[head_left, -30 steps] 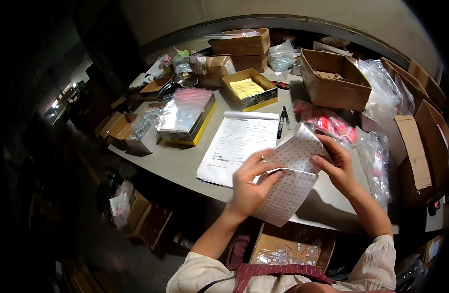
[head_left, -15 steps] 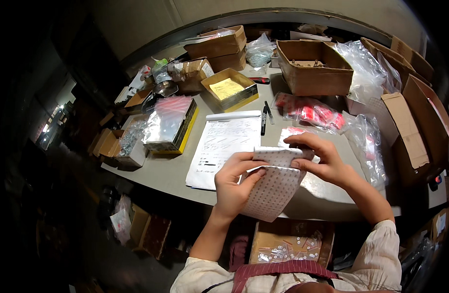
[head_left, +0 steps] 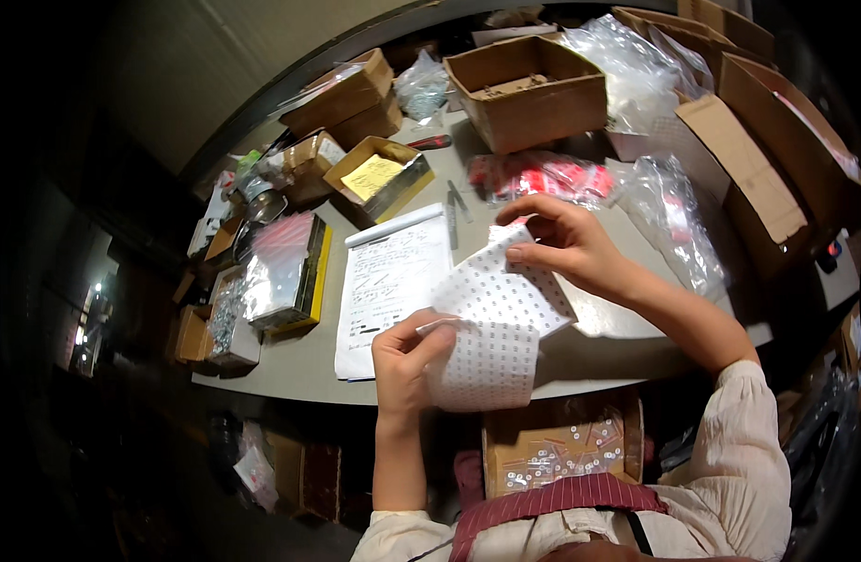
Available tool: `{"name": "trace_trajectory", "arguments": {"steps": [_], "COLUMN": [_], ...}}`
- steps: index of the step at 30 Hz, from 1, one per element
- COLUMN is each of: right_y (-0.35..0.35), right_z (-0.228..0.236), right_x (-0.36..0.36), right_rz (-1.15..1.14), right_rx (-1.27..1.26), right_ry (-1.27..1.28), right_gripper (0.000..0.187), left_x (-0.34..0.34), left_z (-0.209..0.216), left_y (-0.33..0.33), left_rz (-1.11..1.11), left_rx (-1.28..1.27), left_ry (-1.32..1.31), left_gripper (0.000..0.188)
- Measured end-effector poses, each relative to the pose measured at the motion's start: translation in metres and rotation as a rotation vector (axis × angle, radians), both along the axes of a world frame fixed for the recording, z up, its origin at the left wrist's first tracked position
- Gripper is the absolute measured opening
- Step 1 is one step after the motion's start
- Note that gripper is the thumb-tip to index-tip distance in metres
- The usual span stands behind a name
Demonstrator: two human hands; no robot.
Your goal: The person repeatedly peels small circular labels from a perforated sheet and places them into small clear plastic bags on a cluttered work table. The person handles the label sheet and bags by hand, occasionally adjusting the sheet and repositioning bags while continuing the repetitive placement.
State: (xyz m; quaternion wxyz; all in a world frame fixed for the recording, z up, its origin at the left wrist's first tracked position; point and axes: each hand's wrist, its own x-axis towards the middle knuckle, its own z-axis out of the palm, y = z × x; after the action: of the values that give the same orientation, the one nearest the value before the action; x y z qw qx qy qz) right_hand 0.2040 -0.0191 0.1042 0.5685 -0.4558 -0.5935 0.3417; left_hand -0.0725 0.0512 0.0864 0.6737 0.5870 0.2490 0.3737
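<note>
Both hands hold a white sheet covered in rows of small dark dots (head_left: 494, 323), folded over itself, above the grey table's (head_left: 304, 361) front edge. My left hand (head_left: 407, 354) pinches its lower left edge between thumb and fingers. My right hand (head_left: 566, 245) grips the upper right corner, fingers curled over it. A white printed and handwritten paper form (head_left: 388, 281) lies on the table just left of the sheet. An open cardboard box with small clear packets (head_left: 557, 448) sits below the table edge, by my lap.
Open cardboard boxes (head_left: 529, 89) and clear plastic bags (head_left: 674, 220) crowd the back and right. Red-packed bags (head_left: 543, 176) lie behind my right hand. A box with a yellow pad (head_left: 379, 176), pens (head_left: 457, 211) and a foil-wrapped tray (head_left: 282, 272) stand to the left.
The dotted sheet has been folded over further, and my right hand has moved up to its top corner. The camera view has tilted, so the table sits higher and closer.
</note>
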Motion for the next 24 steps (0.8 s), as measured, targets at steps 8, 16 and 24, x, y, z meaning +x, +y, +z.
{"name": "trace_trajectory", "arguments": {"steps": [8,16,24], "right_y": [-0.013,-0.039,-0.051], "right_z": [0.020,0.046,0.055], "right_x": [0.000,-0.009,-0.008], "right_rz": [0.144,0.248,0.193], "right_rx": [-0.179,-0.132,0.058], "right_ry": [-0.131,-0.025,-0.260], "right_gripper": [0.065,0.053,0.051], "left_x": [-0.001,-0.006,0.000], "left_z": [-0.032,-0.053,-0.049], "left_y": [0.019,0.031,0.030], "left_rz": [0.158,0.100,0.078], "left_rx": [-0.050,-0.051,0.012], "left_ry": [-0.227,-0.359,-0.360], "left_gripper": [0.021,0.017,0.014]}}
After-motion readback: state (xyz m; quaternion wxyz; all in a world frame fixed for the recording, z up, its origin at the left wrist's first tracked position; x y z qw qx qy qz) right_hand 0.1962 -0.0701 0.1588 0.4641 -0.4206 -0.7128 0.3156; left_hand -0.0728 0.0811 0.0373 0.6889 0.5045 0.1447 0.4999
